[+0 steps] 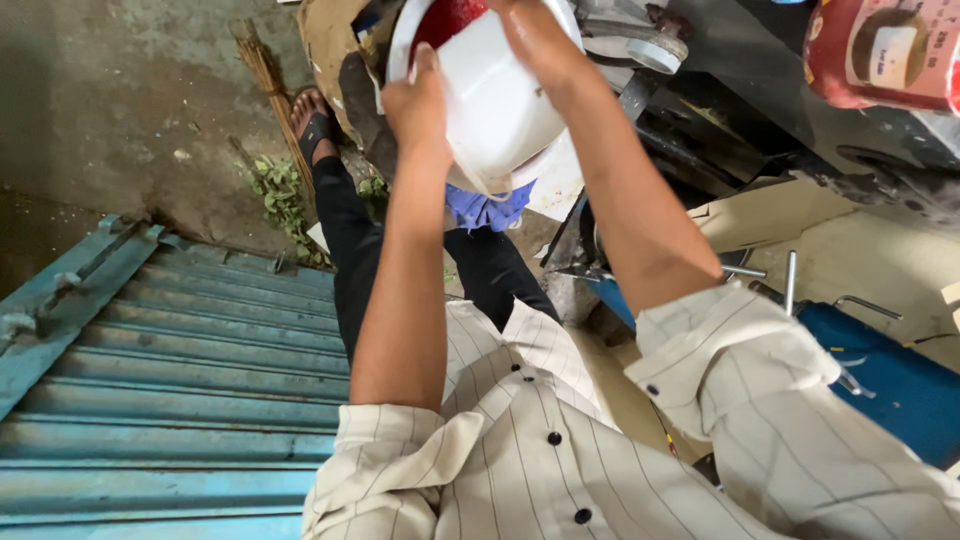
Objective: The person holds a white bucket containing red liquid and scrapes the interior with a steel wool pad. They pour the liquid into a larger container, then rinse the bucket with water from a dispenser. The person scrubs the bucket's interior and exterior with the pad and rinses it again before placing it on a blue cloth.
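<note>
Holding a white bucket (495,95) up in front of the chest, both hands grip it from opposite sides. The left hand (420,105) is closed on the bucket's left wall just below the rim, thumb lying along the edge. The right hand (535,35) wraps over the upper right side, fingers curled on the wall near the rim. The bucket is tilted, its mouth turned up and away toward the top of the view, with red showing inside; its base points down toward the person's lap. So the bucket sits between the two palms, touching both.

Below it a blue cloth (487,210) hangs over black trousers (350,250), and one sandalled foot (313,120) rests on the concrete floor (120,100). A blue corrugated sheet (170,380) lies to the left. To the right are a blue metal frame (890,370) and, at the top corner, a red container (880,50).
</note>
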